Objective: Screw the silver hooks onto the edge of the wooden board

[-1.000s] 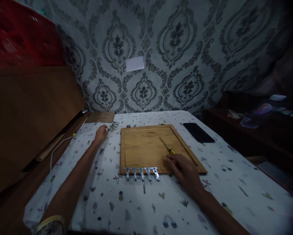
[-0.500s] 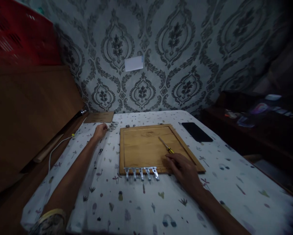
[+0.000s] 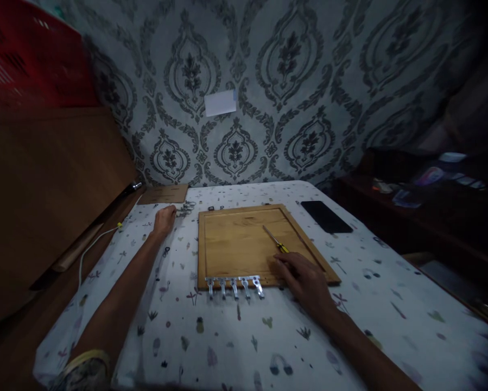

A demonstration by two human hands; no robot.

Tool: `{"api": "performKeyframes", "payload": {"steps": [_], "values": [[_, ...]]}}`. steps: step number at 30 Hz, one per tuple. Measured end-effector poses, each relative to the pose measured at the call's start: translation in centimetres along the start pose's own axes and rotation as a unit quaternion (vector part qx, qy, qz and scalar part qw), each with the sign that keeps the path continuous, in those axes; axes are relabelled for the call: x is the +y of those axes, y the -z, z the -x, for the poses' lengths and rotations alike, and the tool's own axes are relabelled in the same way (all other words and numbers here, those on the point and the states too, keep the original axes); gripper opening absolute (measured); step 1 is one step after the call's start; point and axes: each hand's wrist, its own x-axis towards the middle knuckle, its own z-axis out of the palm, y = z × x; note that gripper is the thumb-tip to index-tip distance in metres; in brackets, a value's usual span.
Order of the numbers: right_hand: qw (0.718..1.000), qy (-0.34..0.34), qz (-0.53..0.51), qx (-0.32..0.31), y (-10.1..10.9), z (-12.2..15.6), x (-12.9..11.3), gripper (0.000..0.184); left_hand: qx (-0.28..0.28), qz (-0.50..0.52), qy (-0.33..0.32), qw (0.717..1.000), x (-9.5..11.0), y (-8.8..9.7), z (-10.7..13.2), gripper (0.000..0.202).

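Note:
My left hand (image 3: pixel 165 219) reaches to the far left of the table, its fingers closed beside a small pile of metal pieces (image 3: pixel 186 207). What the fingers pinch is too small to make out. My right hand (image 3: pixel 306 278) rests over the front right part of a framed wooden board (image 3: pixel 235 244). It is closed around a screwdriver with a yellow and black handle (image 3: pixel 282 247), whose shaft points away over the board. A metal strip with several hook-like prongs (image 3: pixel 233 283) lies along the board's front edge, the prongs hanging toward me.
A black phone-like slab (image 3: pixel 325 216) lies right of the board. At the back left is a flat brown panel (image 3: pixel 163 194). A wooden cabinet side (image 3: pixel 56 201) and a white cable (image 3: pixel 89 250) border the left. Patterned cloth (image 3: pixel 227 342) covers the table.
The view has shifted very slightly. Both hands, the screwdriver and the metal strip keep their places.

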Motion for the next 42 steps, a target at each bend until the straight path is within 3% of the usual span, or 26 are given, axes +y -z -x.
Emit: {"api": "performKeyframes", "payload": {"steps": [7,10,16,21,25,29,36,42], "values": [[1.000,-0.006,-0.009,0.002,0.2,0.0,-0.2,0.020,0.043,0.048,-0.001,0.998,2.1,1.8,2.1,0.033],[1.000,-0.010,-0.022,0.005,0.2,0.1,-0.3,0.020,0.064,0.080,-0.025,0.994,4.2,2.6,4.3,0.013],[0.998,-0.023,-0.053,0.033,0.6,0.0,-1.3,0.020,0.093,0.157,-0.112,0.977,9.1,4.5,9.9,0.010],[0.995,0.004,-0.082,0.062,2.4,-0.4,-5.1,0.016,0.114,0.202,-0.184,0.955,12.3,6.4,13.8,0.015],[0.987,-0.022,-0.157,0.027,3.3,0.0,-9.3,0.015,0.163,0.222,-0.288,0.917,14.6,7.1,16.1,0.015],[0.965,-0.087,-0.248,0.008,2.7,0.8,-12.1,0.024,0.200,0.198,-0.357,0.891,16.4,7.3,18.0,0.014],[0.926,-0.177,-0.329,0.050,1.4,3.8,-14.8,0.010,0.168,0.191,-0.404,0.879,17.6,7.9,21.9,0.013],[0.833,-0.312,-0.455,0.039,0.9,7.5,-17.9,0.025,0.119,0.258,-0.373,0.883,17.2,8.5,25.7,0.015]]}}
